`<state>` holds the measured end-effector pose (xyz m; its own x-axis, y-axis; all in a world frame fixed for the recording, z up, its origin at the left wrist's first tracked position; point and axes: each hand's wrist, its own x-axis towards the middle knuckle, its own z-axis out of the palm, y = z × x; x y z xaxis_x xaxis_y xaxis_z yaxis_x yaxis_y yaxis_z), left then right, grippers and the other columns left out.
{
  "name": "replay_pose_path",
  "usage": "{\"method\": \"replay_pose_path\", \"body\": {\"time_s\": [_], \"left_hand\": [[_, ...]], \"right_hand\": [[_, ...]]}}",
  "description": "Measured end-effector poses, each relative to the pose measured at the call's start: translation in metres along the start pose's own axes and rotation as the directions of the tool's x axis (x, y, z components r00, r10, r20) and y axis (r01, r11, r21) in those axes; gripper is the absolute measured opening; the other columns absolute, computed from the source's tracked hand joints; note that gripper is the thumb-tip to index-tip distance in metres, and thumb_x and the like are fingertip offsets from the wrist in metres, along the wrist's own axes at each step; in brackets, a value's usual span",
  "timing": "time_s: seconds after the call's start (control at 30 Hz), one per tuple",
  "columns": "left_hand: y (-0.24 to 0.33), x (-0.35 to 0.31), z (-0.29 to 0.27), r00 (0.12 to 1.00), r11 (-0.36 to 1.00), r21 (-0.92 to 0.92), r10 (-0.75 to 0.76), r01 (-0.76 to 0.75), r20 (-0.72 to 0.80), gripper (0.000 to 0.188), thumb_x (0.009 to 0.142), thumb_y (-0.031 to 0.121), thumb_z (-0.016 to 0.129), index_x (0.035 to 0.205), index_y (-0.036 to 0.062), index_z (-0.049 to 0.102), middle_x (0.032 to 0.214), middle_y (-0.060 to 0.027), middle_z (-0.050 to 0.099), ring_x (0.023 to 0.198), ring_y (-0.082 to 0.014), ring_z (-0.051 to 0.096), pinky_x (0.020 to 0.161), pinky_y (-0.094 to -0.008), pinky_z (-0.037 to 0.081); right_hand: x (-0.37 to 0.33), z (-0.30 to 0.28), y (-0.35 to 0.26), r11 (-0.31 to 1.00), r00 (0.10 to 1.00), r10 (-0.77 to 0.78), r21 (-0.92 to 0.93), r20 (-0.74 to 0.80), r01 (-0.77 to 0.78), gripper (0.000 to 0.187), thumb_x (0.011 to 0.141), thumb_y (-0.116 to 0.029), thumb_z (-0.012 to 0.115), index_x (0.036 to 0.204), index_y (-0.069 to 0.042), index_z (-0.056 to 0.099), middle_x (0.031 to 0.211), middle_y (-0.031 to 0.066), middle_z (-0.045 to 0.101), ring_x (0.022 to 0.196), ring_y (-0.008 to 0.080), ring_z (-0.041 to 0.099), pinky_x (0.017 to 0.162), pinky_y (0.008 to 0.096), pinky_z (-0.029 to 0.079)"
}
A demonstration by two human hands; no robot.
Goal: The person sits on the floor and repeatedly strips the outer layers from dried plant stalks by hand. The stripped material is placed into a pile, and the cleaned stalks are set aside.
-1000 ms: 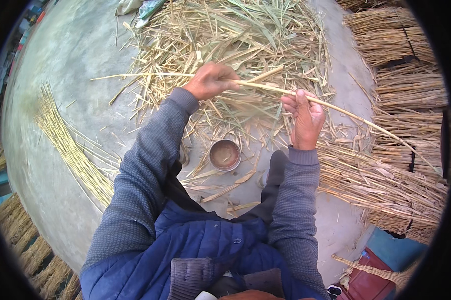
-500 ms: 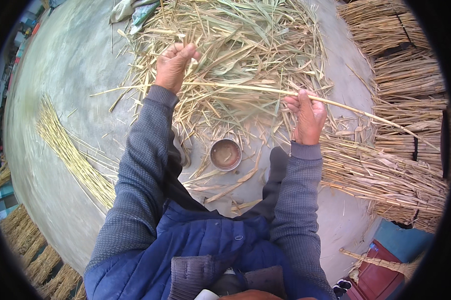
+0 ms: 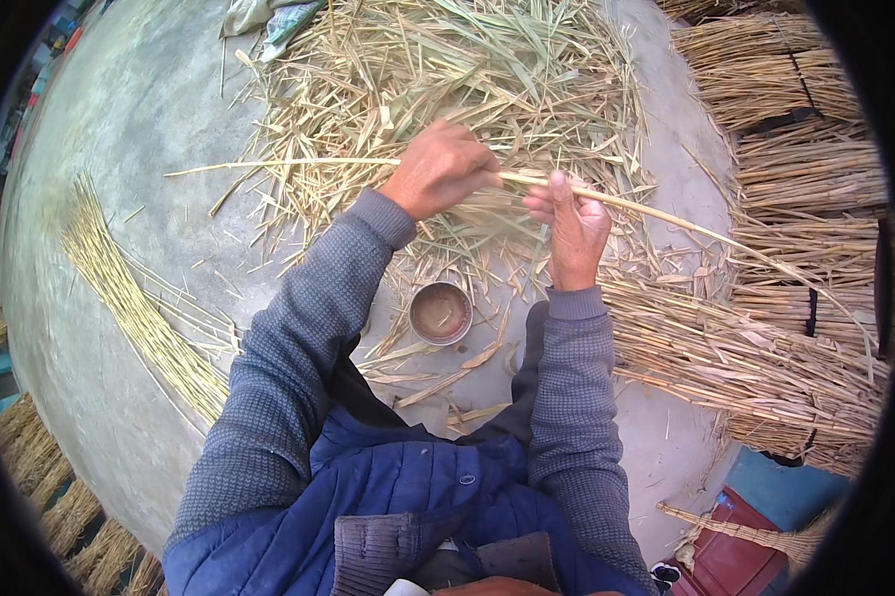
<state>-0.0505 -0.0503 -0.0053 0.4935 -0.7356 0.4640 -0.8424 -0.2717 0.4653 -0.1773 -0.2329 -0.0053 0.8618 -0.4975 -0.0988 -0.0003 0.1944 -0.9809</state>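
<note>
Left hand (image 3: 441, 171) closed round pale stalk (image 3: 666, 215), hiding part of it; right hand (image 3: 574, 223) pinches it just beside. Stalk spans leaf heap (image 3: 457, 60), right end crossing in front of stacked bundles (image 3: 810, 169). Bowl (image 3: 423, 314) nearer body; thin sheaf (image 3: 144, 298) left, leafy stalks (image 3: 735, 348) right.

Gray floor (image 3: 159, 119), soft light, apparently clutter (image 3: 42, 62) at blurred left rim

Stacked stalk bundles (image 3: 815, 177) suggest a workshop
</note>
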Motion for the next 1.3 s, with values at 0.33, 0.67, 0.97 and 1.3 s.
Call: {"method": "replay_pose_path", "body": {"time_s": [0.33, 0.67, 0.97, 1.3], "left_hand": [[-0.039, -0.024, -0.057, 0.840, 0.879, 0.109, -0.477, 0.465, 0.260, 0.019, 0.081, 0.027, 0.079, 0.085, 0.0093, 0.075, 0.084, -0.0080, 0.073, 0.086, -0.0265, 0.068, 0.076, -0.0387, 0.050], [0.025, 0.006, 0.015, 0.959, 0.877, -0.413, -0.281, 0.245, -0.026, 0.019, 0.081, 0.023, 0.081, 0.092, 0.0080, 0.076, 0.081, -0.0045, 0.071, 0.079, -0.0200, 0.065, 0.079, -0.0337, 0.049], [-0.002, -0.003, -0.005, 0.961, 0.953, -0.165, -0.231, 0.255, 0.151, 0.037, 0.076, 0.032, 0.084, 0.101, 0.0071, 0.074, 0.097, -0.0055, 0.073, 0.095, -0.0248, 0.066, 0.088, -0.0373, 0.048], [-0.021, -0.017, 0.002, 0.925, 0.794, -0.476, -0.346, 0.378, 0.158, 0.020, 0.084, 0.018, 0.081, 0.093, 0.0009, 0.074, 0.081, -0.0055, 0.072, 0.071, -0.0148, 0.066, 0.065, -0.0280, 0.052]], "right_hand": [[0.003, -0.040, -0.028, 0.992, 0.992, -0.112, 0.059, -0.062, 0.115, 0.030, 0.098, -0.024, 0.066, 0.108, 0.004, 0.060, 0.089, 0.0148, 0.071, 0.076, 0.0193, 0.072, 0.069, 0.0251, 0.058], [-0.008, -0.004, -0.014, 0.990, 0.992, -0.128, 0.055, -0.010, 0.128, 0.030, 0.098, -0.025, 0.066, 0.104, 0.004, 0.060, 0.088, 0.0170, 0.071, 0.075, 0.0202, 0.073, 0.067, 0.0260, 0.058], [-0.004, -0.022, -0.014, 0.997, 0.996, -0.057, 0.052, -0.075, 0.061, 0.035, 0.097, -0.026, 0.069, 0.106, 0.007, 0.061, 0.087, 0.0178, 0.071, 0.072, 0.0206, 0.072, 0.064, 0.0264, 0.059], [0.003, -0.027, -0.017, 0.998, 0.993, -0.040, 0.052, -0.114, 0.046, 0.037, 0.096, -0.029, 0.069, 0.107, 0.007, 0.062, 0.084, 0.0162, 0.071, 0.069, 0.0186, 0.071, 0.060, 0.0244, 0.057]]}}
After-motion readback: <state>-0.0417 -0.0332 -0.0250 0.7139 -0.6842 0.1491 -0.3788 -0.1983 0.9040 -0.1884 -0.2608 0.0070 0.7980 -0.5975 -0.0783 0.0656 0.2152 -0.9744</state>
